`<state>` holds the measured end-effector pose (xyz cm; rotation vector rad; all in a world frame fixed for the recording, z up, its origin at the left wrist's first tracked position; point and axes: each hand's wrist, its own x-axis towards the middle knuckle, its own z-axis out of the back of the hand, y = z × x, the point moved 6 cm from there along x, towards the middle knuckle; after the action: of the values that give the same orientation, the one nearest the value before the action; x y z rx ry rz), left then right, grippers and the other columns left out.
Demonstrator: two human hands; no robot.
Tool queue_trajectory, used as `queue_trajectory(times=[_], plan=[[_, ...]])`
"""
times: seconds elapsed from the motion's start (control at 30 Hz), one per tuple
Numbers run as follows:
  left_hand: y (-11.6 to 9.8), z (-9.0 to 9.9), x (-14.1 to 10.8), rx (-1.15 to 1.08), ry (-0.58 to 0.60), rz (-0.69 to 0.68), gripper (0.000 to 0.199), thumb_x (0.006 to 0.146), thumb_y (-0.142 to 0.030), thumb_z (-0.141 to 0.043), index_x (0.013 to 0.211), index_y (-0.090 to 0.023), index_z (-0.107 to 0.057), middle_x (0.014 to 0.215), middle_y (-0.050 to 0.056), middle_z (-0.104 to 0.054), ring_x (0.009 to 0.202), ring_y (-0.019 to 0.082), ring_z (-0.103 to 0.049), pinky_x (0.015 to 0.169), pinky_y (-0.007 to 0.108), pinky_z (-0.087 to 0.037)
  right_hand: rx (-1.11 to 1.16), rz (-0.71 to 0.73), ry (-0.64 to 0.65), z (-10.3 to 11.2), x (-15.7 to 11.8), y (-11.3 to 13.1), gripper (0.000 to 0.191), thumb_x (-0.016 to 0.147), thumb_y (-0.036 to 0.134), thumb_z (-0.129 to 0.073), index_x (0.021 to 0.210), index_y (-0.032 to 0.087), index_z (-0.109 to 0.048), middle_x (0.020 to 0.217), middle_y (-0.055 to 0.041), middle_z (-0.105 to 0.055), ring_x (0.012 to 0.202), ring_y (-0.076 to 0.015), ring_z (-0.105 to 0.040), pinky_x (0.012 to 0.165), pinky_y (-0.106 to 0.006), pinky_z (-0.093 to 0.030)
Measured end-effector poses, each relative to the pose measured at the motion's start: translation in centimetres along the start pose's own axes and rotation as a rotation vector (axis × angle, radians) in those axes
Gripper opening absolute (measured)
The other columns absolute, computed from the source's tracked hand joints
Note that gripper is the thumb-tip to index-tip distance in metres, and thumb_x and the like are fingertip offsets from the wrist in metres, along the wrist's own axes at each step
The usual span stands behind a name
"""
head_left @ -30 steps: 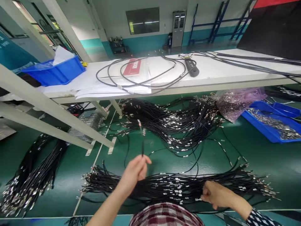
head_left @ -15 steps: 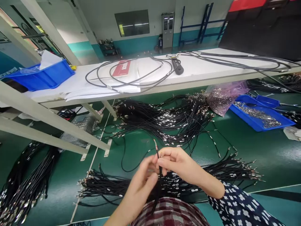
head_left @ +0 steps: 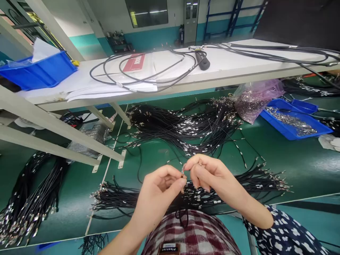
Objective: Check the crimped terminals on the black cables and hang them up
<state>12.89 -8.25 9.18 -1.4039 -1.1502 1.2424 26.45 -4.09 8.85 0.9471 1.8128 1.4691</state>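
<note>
Cable end at left grip, right grip alongside.
The left grip pinches it, thumb against forefinger; the right grip's fingers curl at its tip (whether they clasp it, cannot tell). Beneath both grips, a black cable bundle spans the green table; a second bundle lies beyond, a blue tray farther right.

Left hand masks much of the cable end here, its tip too tiny to make out; up top, window and cabinet run clean out of view!
</note>
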Motion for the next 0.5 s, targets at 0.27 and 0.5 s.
queue_trajectory(times=[0.27, 0.5], plan=[[0.2, -0.2, -0.4, 0.088, 0.115, 0.028, 0.013, 0.088, -0.03, -0.063, 0.084, -0.019, -0.067, 0.077, 0.002, -0.061, 0.069, 0.014, -0.051, 0.067, 0.026, -0.04, 0.097, 0.041, 0.003, -1.6, 0.9, 0.6, 0.03, 0.094, 0.032, -0.057, 0.068, 0.016, -0.052, 0.051, 0.0049, -0.053, 0.049, -0.007, -0.047, 0.049, -0.018, -0.036], [0.6, -0.6, -0.8, -0.055, 0.153, -0.006, 0.012, 0.093, -0.028, -0.055, 0.089, -0.019, -0.063, 0.087, 0.003, -0.059, 0.07, 0.012, -0.046, 0.066, 0.026, -0.037, 0.337, -0.141, 0.113, -2.0, 1.2, -0.6, 0.032, 0.089, 0.032, -0.061, 0.065, 0.016, -0.047, 0.054, 0.0035, -0.054, 0.047, -0.0052, -0.04, 0.041, -0.016, -0.02]])
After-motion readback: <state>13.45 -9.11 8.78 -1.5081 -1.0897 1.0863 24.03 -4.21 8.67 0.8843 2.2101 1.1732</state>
